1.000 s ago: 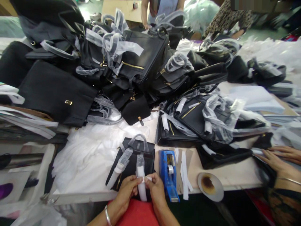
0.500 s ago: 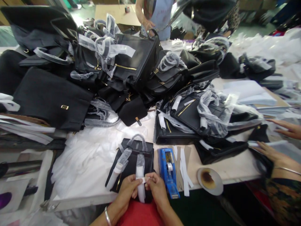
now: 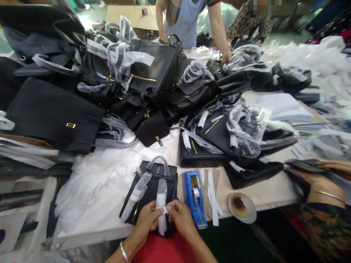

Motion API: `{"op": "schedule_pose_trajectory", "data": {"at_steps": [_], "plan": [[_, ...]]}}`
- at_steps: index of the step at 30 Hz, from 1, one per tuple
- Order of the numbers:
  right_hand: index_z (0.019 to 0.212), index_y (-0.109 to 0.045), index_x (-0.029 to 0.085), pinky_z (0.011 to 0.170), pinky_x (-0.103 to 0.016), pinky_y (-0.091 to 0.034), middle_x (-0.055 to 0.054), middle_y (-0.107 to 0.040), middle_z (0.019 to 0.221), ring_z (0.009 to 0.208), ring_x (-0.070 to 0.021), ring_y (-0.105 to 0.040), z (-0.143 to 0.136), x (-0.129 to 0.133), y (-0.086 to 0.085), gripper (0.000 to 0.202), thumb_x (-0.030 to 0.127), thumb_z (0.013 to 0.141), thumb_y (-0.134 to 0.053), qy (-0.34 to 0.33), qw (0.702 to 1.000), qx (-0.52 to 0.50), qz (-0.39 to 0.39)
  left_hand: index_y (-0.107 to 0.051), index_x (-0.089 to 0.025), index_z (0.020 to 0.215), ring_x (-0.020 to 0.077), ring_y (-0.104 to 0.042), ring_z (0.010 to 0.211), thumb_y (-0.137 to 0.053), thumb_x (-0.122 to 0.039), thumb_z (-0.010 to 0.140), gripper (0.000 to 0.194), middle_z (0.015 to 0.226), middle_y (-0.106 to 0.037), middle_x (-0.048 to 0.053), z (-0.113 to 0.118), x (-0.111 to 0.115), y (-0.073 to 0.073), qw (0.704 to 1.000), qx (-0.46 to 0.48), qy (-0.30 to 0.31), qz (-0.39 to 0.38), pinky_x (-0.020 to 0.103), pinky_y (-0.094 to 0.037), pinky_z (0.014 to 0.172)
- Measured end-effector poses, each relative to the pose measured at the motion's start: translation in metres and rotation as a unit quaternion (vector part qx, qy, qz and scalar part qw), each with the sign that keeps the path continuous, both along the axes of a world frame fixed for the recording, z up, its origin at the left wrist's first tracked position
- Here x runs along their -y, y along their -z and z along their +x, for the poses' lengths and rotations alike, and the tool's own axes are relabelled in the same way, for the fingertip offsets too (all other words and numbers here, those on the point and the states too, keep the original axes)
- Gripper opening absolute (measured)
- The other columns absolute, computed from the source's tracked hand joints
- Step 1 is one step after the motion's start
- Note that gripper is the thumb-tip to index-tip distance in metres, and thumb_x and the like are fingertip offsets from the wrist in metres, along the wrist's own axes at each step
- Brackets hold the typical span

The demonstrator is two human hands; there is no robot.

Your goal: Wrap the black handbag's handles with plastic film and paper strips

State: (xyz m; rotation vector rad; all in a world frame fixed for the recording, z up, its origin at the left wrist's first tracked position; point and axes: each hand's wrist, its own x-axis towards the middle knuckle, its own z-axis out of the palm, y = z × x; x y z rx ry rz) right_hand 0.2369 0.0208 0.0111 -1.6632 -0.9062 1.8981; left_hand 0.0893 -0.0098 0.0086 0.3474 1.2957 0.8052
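A small black backpack (image 3: 148, 188) lies at the table's near edge, its top handle (image 3: 161, 159) covered in clear film. Both shoulder straps are sleeved, and white wrapping (image 3: 161, 199) covers the lower part of the right one. My left hand (image 3: 148, 219) is closed around this wrapped strap, thumb on top. Between thumb and fingers, my right hand (image 3: 179, 216) pinches the end of a small whitish strip of tape (image 3: 165, 209) that lies across the wrapping. Just right of the bag stands a blue tape dispenser (image 3: 195, 199).
White and grey strips (image 3: 211, 197) and a stained round dish (image 3: 241, 207) lie right of the dispenser. Black bags (image 3: 153, 69) are heaped behind, white sheets (image 3: 82, 197) at left. A co-worker's arm (image 3: 326, 190) is at right; another person (image 3: 183, 22) stands opposite.
My hands stay at the strap with only slight finger movement. The person opposite has lowered a raised black bag onto the pile. The right-hand co-worker's hands have shifted onto a dark item.
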Motion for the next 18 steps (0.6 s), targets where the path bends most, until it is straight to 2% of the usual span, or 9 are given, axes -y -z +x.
{"op": "schedule_pose_trajectory", "data": {"at_steps": [4, 9, 14, 18], "plan": [[0.070, -0.058, 0.017, 0.046, -0.024, -0.044, 0.004, -0.057, 0.055, 0.043, -0.0101, -0.050, -0.012, 0.009, 0.007, 0.020, 0.037, 0.069, -0.062, 0.073, 0.995, -0.002, -0.064, -0.057, -0.014, 0.085, 0.0025, -0.027, 0.032, -0.074, -0.048, 0.072, 0.040, 0.053, -0.055, -0.002, 0.002, 0.001, 0.003, 1.000, -0.025, 0.013, 0.002, 0.015, -0.019, 0.031], [0.075, -0.057, 0.017, 0.050, -0.029, -0.053, 0.005, -0.052, 0.054, 0.043, -0.0084, -0.049, -0.023, 0.019, 0.014, 0.027, 0.043, 0.069, -0.061, 0.117, 0.986, -0.028, -0.115, -0.057, -0.013, 0.086, 0.0031, -0.028, 0.031, -0.073, -0.050, 0.070, 0.044, 0.054, -0.055, -0.002, 0.002, 0.001, 0.005, 0.999, -0.050, 0.019, 0.009, 0.015, -0.019, 0.030], [0.077, -0.062, 0.015, 0.049, -0.025, -0.051, 0.002, -0.059, 0.057, 0.046, -0.0095, -0.054, -0.010, 0.016, 0.004, 0.030, 0.043, 0.068, -0.066, 0.087, 0.993, -0.044, -0.067, -0.058, -0.013, 0.086, 0.0047, -0.030, 0.031, -0.074, -0.047, 0.068, 0.042, 0.056, -0.058, -0.001, 0.001, 0.001, 0.003, 0.998, -0.062, 0.009, 0.007, 0.017, -0.021, 0.030], [0.073, -0.064, 0.015, 0.043, -0.020, -0.046, 0.000, -0.064, 0.058, 0.045, -0.0100, -0.056, -0.004, 0.014, 0.001, 0.021, 0.036, 0.072, -0.066, 0.056, 0.998, -0.021, -0.032, -0.059, -0.013, 0.086, 0.0117, -0.050, 0.044, -0.076, -0.043, 0.066, 0.039, 0.063, -0.063, 0.002, 0.001, 0.002, 0.008, 0.996, -0.080, 0.009, 0.031, 0.020, -0.038, 0.041]]}}
